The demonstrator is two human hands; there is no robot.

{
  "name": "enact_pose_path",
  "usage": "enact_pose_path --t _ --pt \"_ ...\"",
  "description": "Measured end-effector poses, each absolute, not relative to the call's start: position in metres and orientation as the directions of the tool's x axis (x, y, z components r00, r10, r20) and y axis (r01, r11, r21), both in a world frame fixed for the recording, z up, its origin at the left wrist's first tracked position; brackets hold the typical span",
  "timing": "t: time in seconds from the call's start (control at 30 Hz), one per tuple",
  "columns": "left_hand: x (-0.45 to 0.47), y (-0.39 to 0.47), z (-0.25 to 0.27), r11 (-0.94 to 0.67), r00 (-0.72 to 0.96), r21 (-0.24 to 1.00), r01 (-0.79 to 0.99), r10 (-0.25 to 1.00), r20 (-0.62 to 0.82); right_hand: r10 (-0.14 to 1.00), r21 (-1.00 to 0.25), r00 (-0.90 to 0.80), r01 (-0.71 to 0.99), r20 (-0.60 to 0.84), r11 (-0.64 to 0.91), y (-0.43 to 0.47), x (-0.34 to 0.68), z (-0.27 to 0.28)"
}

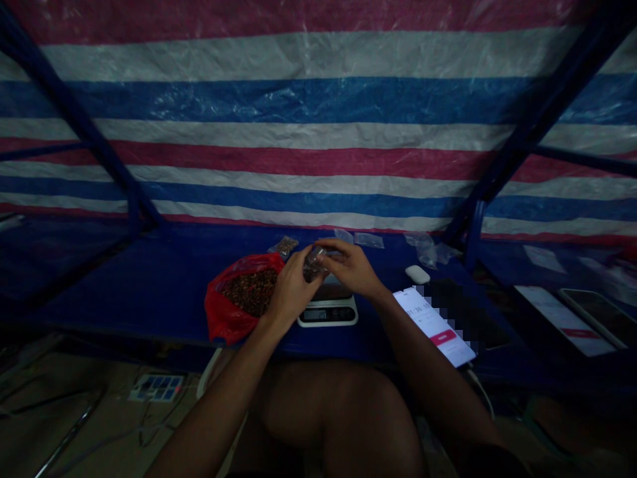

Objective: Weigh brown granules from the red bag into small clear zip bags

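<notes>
A small clear plastic bag [314,260] with dark contents is held above a digital scale [328,312]. My left hand [292,282] is closed around the bag's left side. On its other side my right hand [351,264] pinches the upper part of the bag. The scale has a lit display, and my hands cover part of its plate. Just left of my left hand stands an open red plastic bag [219,312] full of small brown beans or seeds [250,292]. A filled small clear bag [284,246] lies behind my left hand.
Flat clear bags [369,239] and crumpled ones [428,251] lie along the back of the blue table [164,285]. A white earbud case [417,274] and a lit phone [435,325] with a cable are at right. Blue metal posts flank a striped tarp [298,159].
</notes>
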State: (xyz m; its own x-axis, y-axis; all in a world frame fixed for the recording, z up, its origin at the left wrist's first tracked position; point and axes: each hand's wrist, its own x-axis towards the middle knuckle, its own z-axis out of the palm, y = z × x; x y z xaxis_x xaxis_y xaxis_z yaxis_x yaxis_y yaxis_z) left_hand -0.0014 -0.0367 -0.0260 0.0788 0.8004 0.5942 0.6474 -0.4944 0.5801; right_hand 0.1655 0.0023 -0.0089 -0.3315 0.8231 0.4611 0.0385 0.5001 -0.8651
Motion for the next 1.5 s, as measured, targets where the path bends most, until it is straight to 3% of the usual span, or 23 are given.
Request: enact_pose_path --t 0.23,0.53,0.77,0.87,1.0,1.13,1.3,1.5 --pt "0.005 -0.042 -0.018 -0.505 0.020 0.669 0.546 0.806 0.592 0.823 -0.822 -0.249 0.143 0.510 0.552 0.001 0.166 -0.004" --pt "-0.001 -0.040 -0.017 -0.526 0.014 0.764 0.374 0.827 0.563 0.843 -0.889 -0.290 -0.069 0.453 0.453 0.001 0.169 -0.001" --pt "-0.016 -0.038 -0.010 -0.486 0.012 0.801 0.349 0.857 0.515 0.829 -0.870 -0.274 -0.075 0.487 0.487 0.007 0.175 -0.004" --pt "-0.027 -0.034 -0.003 -0.469 -0.020 0.800 0.374 0.859 0.512 0.800 -0.829 -0.295 0.042 0.522 0.557 0.013 0.181 -0.009" --pt "-0.044 -0.015 0.008 -0.433 -0.009 0.771 0.467 0.870 0.493 0.718 -0.646 -0.445 0.332 0.535 0.687 0.016 0.186 -0.016" --pt "-0.050 0.016 0.021 -0.433 -0.006 0.733 0.524 0.859 0.512 0.699 -0.549 -0.513 0.437 0.499 0.712 0.016 0.186 -0.021" --pt "-0.040 0.055 0.025 -0.421 0.027 0.635 0.648 0.846 0.533 0.725 -0.555 -0.520 0.472 0.452 0.685 0.016 0.185 -0.024" --pt "-0.032 0.080 0.012 -0.337 0.079 0.531 0.777 0.890 0.448 0.742 -0.630 -0.472 0.405 0.477 0.662 0.014 0.185 -0.020"
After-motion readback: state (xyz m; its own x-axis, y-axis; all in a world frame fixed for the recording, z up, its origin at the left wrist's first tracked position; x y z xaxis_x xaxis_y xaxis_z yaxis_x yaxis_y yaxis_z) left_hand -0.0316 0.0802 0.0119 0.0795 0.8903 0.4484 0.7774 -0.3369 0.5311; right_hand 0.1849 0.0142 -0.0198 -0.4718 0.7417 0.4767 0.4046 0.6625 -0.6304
